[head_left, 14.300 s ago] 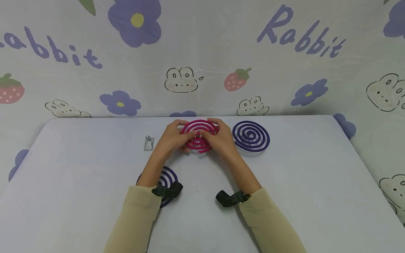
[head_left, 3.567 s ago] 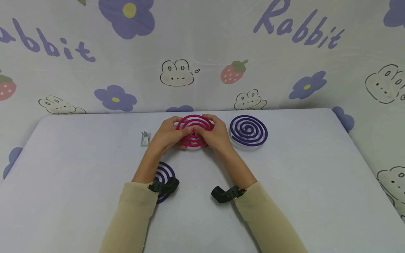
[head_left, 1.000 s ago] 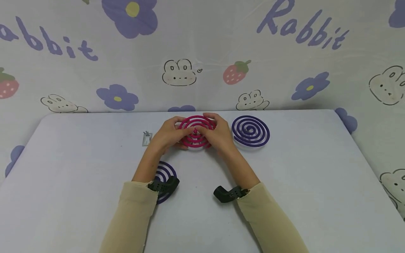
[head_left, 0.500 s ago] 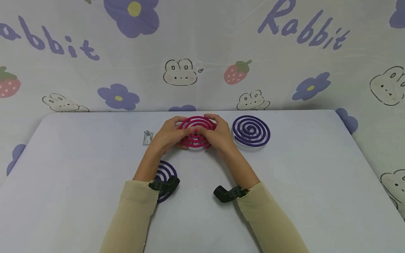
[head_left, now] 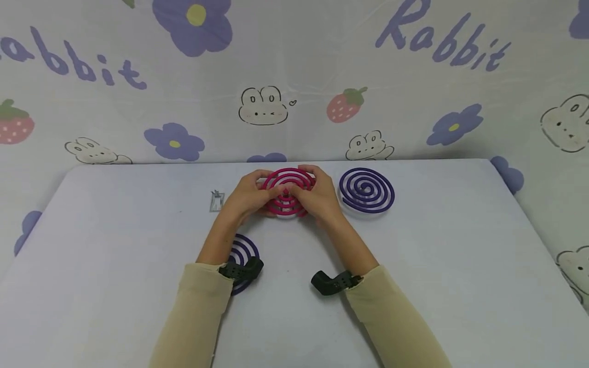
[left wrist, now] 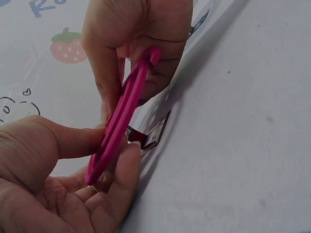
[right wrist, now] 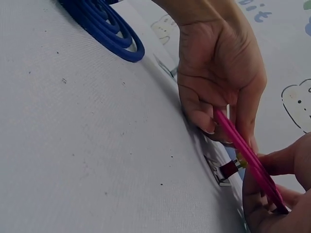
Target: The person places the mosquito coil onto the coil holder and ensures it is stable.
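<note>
Gripping the pink coil (left wrist: 121, 115) near the far edge of the desk (head_left: 437, 245), between left hand (head_left: 248, 198) and right hand (head_left: 320, 198), neither nearer; pressing thumbs near its centre, with fingers curled beneath; round, with no long axis, roughly parallel to the desk above a metal stand (left wrist: 158, 128) with a red part (left wrist: 138, 137); cannot tell whether joined; flanked by a metal frame (head_left: 217, 201) beside the left hand and a navy coil (head_left: 366, 189) beside the right; partly covering another navy coil (head_left: 244, 250) with the left forearm (head_left: 216, 243).
</note>
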A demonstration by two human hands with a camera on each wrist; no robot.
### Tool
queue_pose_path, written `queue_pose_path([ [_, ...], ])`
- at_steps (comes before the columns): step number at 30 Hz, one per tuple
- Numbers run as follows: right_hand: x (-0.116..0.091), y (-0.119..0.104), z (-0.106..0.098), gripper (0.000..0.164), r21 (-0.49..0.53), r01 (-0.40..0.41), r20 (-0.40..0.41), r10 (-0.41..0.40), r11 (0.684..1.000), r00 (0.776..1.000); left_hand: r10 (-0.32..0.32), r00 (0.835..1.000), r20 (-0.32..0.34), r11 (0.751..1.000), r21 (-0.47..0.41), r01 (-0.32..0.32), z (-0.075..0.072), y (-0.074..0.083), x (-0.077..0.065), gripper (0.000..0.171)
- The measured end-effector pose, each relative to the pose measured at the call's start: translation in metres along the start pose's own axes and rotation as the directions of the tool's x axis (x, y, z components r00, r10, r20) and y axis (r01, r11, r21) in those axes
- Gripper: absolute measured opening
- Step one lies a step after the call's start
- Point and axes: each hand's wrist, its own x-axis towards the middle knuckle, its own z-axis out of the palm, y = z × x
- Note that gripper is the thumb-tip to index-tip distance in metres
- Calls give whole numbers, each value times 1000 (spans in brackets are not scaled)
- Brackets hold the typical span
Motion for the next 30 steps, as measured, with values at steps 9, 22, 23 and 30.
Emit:
queue_pose_path([
  [9, 4, 1, -2, 58, -3, -62, 50, 63, 998, 997, 26, 999, -34, 998, 55, -24, 0, 4, -5, 60],
  [22, -1, 1, 2, 56, -13, -3, 1, 3, 1000, 1000, 16, 1000, -24, 1000, 13, -16, 1, -2, 0, 58],
  [23, -1, 1, 2, 55, -9, -11, 1, 11, 1000, 1000, 26, 999, -32, 999, 30, -25, 1, -1, 0, 58],
  [30, 0, -1, -1, 55, -12, -53, 21, 53, 999, 998, 51, 997, -65, 994, 104, -44, 3, 1, -1, 57],
])
